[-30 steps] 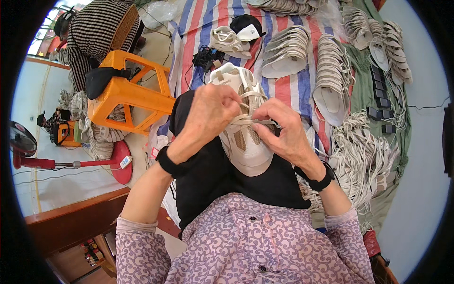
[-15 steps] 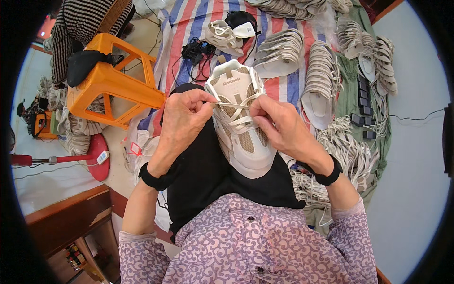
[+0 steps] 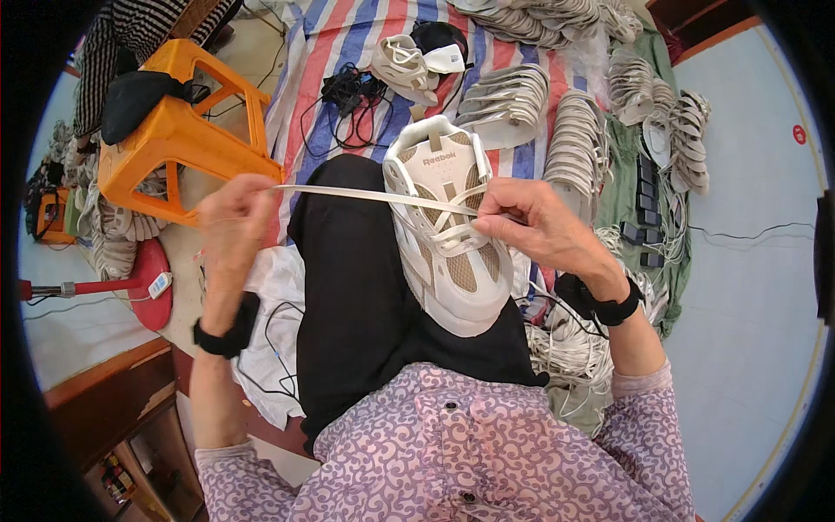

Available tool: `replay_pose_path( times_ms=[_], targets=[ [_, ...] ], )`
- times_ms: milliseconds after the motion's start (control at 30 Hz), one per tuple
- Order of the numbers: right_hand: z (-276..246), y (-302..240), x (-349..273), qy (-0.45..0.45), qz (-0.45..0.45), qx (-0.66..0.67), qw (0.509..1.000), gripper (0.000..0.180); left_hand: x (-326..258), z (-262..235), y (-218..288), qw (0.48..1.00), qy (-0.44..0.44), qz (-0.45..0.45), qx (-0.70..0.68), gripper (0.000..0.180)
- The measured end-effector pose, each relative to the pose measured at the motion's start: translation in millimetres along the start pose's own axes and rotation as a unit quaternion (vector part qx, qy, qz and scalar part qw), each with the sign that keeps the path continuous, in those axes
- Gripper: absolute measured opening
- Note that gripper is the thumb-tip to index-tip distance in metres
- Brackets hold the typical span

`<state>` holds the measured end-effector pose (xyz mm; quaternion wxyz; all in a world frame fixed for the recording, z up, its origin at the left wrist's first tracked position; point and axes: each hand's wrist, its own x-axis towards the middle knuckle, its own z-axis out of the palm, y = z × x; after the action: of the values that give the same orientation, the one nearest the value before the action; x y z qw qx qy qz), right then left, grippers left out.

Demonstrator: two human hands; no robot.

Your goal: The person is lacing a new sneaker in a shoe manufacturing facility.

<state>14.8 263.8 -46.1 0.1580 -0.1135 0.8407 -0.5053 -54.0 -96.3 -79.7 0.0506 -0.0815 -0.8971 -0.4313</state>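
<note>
A white and beige sneaker (image 3: 470, 298), partly laced, rests on my black-trousered lap with its toe toward me. From its crossed lacing a flat off-white shoelace (image 3: 348, 193) stretches taut to the left. My left hand (image 3: 237, 217), slightly blurred, pinches that lace out beyond the shoe, over the stool's near side. At the shoe's right eyelet edge, my right hand (image 3: 541, 224) is closed, thumb and forefinger pressed together where the lace crosses. The fingers partly cover the lace there.
An orange plastic stool (image 3: 143, 165) with a black item on it stands left. Beyond the shoe, a striped sheet (image 3: 335, 35) bears stacked shoe uppers (image 3: 504, 109), black cables (image 3: 352, 91) and another shoe (image 3: 404, 70). Bundled laces (image 3: 570, 348) lie right. A person in striped clothing (image 3: 100, 70) is far left.
My left hand has swung out to the left, drawing a longer stretch of lace across. My right hand stays by the eyelets, shifted slightly. The whole view has moved a little.
</note>
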Motion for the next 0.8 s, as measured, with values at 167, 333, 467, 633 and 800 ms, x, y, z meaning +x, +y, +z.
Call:
replay_pose_path(
  times_ms=[167, 333, 467, 633, 800],
  targets=[
    [-20.3, -1.2, -4.0, -0.080, 0.052, 0.142, 0.985, 0.021, -1.6, -117.6, -120.3, 0.984, 0.080, -0.027, 0.154, 0.013],
    [-31.4, -9.3, -7.7, -0.085, 0.043, 0.185, 0.978, 0.026, -46.1, -269.4, -235.4, 0.919, 0.122, -0.097, 0.362, 0.020],
    [-24.4, -3.0, -2.4, -0.049, 0.012, 0.174, 0.984, 0.030, -90.1, -340.6, -270.5, 0.925, 0.154, -0.087, 0.337, 0.023],
    [-9.4, 16.4, 1.0, 0.069, -0.046, -0.018, 0.996, 0.025, -80.0, -341.1, -278.4, 0.927, 0.131, -0.207, 0.284, 0.032],
    [3.2, 10.2, 9.3, 0.112, -0.076, -0.094, 0.986, 0.017, -152.0, -460.9, -312.3, 0.877, 0.186, -0.175, 0.407, 0.029]
  ],
)
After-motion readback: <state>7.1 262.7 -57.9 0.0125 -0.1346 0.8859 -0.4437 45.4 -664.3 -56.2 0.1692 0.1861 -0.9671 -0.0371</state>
